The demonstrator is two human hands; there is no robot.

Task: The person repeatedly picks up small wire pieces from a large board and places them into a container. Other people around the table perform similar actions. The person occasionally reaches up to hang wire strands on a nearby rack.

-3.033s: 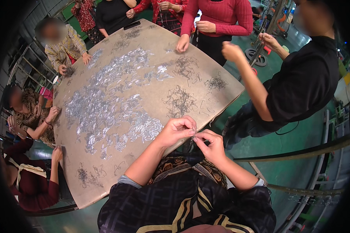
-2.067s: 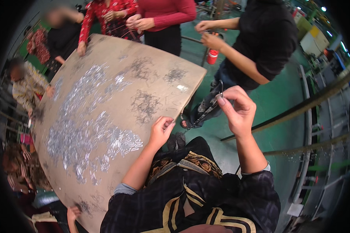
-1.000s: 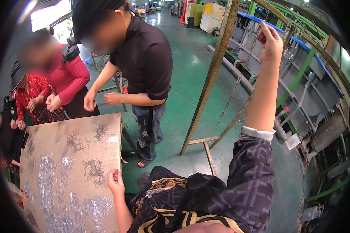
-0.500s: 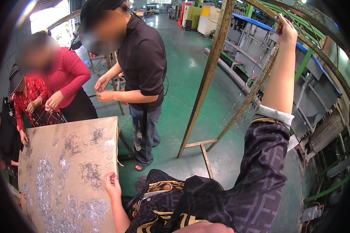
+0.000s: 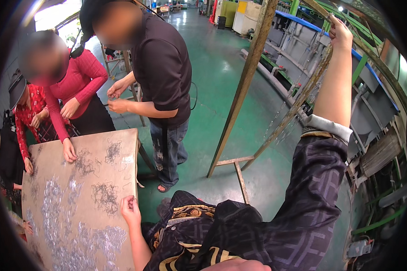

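Note:
My right hand (image 5: pixel 340 34) is raised at the top bar of a rusty metal frame (image 5: pixel 246 86), fingers pressed together; what they pinch is too small to tell. Thin strands of small shiny pieces (image 5: pixel 281 121) dangle by the frame's far leg. Low at the right edge of a cardboard-topped table (image 5: pixel 130 178), my left hand (image 5: pixel 130 210) is closed with its fingers curled; anything inside is hidden. Beside it lies a pile of dark thin wire hooks (image 5: pixel 105 198). Many small shiny silver pieces (image 5: pixel 83 239) are spread over the cardboard.
Across the table, a person in black (image 5: pixel 165 67) holds both hands together. A person in pink (image 5: pixel 88 74) reaches onto the cardboard, next to a person in patterned red (image 5: pixel 29 108). Grey tanks with pipes (image 5: pixel 298 36) line the right side. The floor (image 5: pixel 212 99) is green.
The person in pink has lowered a hand onto the cardboard near the wire hooks. My right hand remains up at the bar, and my left stays closed at the table edge. The view has shifted slightly.

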